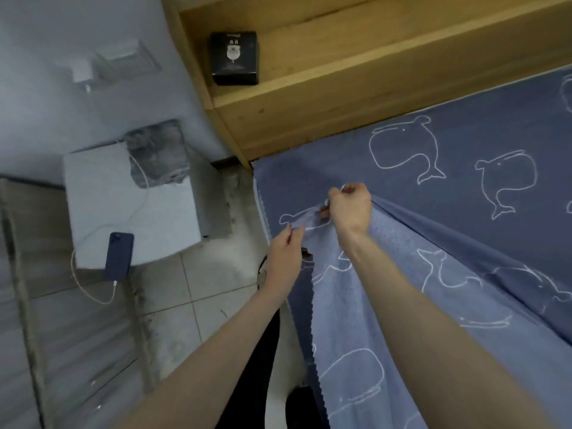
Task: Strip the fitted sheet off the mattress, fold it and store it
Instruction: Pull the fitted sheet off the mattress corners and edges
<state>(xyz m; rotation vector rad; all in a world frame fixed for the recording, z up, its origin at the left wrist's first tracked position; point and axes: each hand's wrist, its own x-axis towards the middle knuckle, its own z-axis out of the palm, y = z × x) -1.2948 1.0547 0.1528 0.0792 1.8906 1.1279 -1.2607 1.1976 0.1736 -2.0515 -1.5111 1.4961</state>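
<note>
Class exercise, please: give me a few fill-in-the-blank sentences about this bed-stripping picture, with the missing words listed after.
1. The blue sheet is printed with white outlines of ____.
2. The right hand has a fistful of the ____ in its grip.
3. The dark phone lies on a grey ____, plugged into a white cable.
4. The black box stands on a ____ ledge.

Missing words: whales; sheet; block; wooden

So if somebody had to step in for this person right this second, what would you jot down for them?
Right hand: grips a bunch of the blue whale-print sheet, lifting it into a ridge.
Left hand: pinches the sheet's edge by the bed's corner.
Sheet: near part pulled up and hanging toward the person; the rest lies flat up to the wooden headboard.
Done: one corner area raised.
Left: free the rest, fold, store.
</note>
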